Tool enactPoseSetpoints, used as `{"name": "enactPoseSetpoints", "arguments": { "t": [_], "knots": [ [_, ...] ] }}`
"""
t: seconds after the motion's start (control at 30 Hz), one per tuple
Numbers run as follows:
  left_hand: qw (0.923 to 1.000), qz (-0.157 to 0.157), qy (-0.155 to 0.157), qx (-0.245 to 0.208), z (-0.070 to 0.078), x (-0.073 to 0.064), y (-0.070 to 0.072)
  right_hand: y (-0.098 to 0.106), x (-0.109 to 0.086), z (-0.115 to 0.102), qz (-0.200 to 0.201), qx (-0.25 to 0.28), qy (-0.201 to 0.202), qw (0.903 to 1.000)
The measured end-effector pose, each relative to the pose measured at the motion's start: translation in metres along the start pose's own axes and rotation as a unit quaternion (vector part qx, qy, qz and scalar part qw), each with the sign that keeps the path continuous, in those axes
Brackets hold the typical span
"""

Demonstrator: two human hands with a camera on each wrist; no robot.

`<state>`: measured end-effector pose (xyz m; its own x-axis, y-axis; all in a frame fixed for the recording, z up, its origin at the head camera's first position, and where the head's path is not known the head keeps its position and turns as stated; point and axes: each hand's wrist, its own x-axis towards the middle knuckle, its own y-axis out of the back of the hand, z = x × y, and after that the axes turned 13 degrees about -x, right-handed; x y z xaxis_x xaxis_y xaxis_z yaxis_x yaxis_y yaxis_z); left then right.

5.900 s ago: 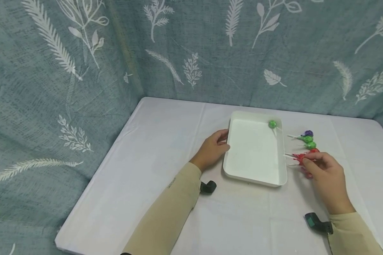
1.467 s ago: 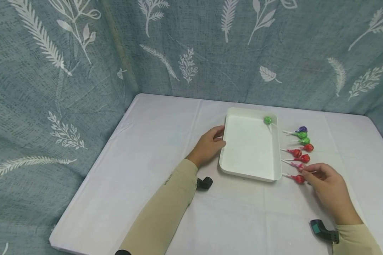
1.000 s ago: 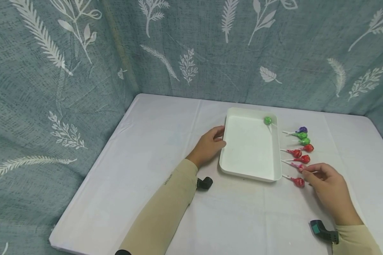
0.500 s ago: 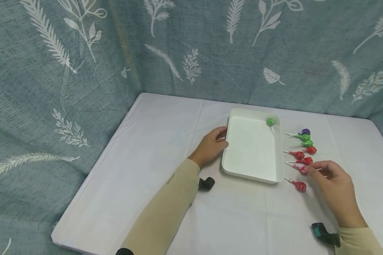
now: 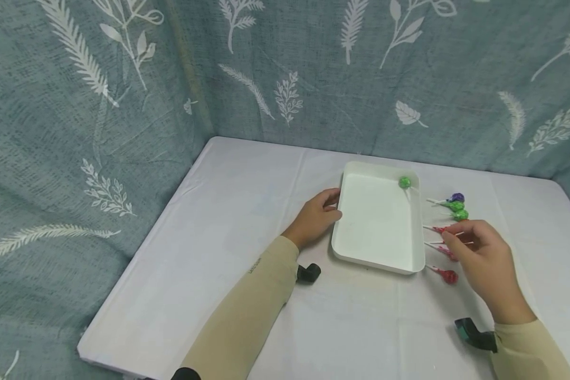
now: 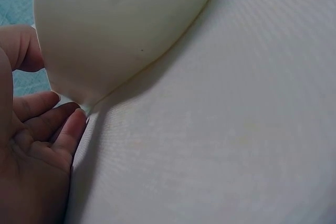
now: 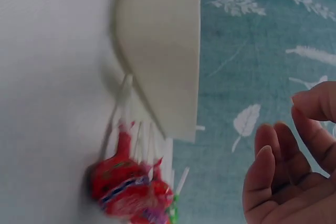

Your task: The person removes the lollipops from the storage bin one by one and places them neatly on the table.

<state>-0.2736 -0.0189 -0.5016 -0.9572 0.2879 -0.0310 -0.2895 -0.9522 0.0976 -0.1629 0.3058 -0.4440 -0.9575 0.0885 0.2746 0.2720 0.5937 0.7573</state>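
My left hand holds the left edge of a white tray, its thumb and fingers against the wall. In the left wrist view, the fingers bend low beside the tray's side. My right hand hovers over the red lollipops right of the tray, thumb and forefinger close together with nothing seen between them. Its palm hides some lollipop heads. In the head view, a pink lollipop lies just under this hand, and a red lollipop lies nearest me. In the right wrist view, a red lollipop fills the lower left.
A green lollipop lies in the tray's far right corner. Beyond the right hand, a purple lollipop and two green lollipops, one of them a green lollipop, lie on the white tablecloth. A leaf-patterned curtain hangs behind.
The bunched lollipops have spread into a column beside the tray. The nearest red lollipop shifted slightly towards me. My right hand has moved from the pink lollipop to farther red lollipops; the left stays put.
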Motion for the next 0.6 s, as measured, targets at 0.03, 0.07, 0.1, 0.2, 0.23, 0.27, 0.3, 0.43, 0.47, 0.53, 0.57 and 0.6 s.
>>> {"name": "enactPoseSetpoints", "arguments": {
  "t": [0.03,0.07,0.1,0.2,0.23,0.27,0.3,0.43,0.47,0.53,0.57,0.6],
  "knots": [
    [1.0000,0.001,0.000,0.000,0.000,0.000,0.000,-0.001,0.002,-0.002,0.000,0.003,0.007,1.0000],
    [1.0000,0.001,0.001,0.001,0.000,0.000,0.000,-0.001,0.004,-0.005,-0.003,0.004,0.013,0.9999],
    [1.0000,0.001,0.001,0.002,0.001,0.000,0.000,-0.002,0.006,-0.007,-0.006,0.005,0.017,0.9998],
    [1.0000,0.000,0.000,0.002,0.001,0.000,-0.001,-0.002,0.012,-0.013,-0.016,0.001,0.025,0.9996],
    [1.0000,-0.001,-0.001,0.002,0.001,0.000,-0.001,-0.003,0.013,-0.015,-0.020,0.002,0.027,0.9995],
    [1.0000,-0.002,-0.001,0.002,0.001,0.000,-0.001,-0.003,0.015,-0.017,-0.024,0.002,0.028,0.9993],
    [1.0000,-0.002,-0.002,0.002,0.001,0.001,-0.001,-0.003,0.017,-0.019,-0.030,0.005,0.030,0.9991],
    [1.0000,-0.004,-0.003,0.000,0.001,0.001,-0.001,-0.005,0.028,-0.027,-0.048,0.005,0.048,0.9977],
    [1.0000,-0.004,-0.003,0.001,0.000,0.001,-0.001,-0.007,0.031,-0.030,-0.054,0.003,0.055,0.9970],
    [1.0000,-0.003,-0.003,0.001,0.000,0.001,0.000,-0.010,0.038,-0.034,-0.065,-0.003,0.074,0.9952],
    [1.0000,-0.002,-0.003,-0.001,0.000,0.001,0.000,-0.012,0.042,-0.037,-0.072,-0.004,0.083,0.9940],
    [1.0000,-0.002,-0.002,-0.001,-0.001,0.000,0.000,-0.014,0.046,-0.039,-0.079,-0.005,0.091,0.9927]
  ]
}}
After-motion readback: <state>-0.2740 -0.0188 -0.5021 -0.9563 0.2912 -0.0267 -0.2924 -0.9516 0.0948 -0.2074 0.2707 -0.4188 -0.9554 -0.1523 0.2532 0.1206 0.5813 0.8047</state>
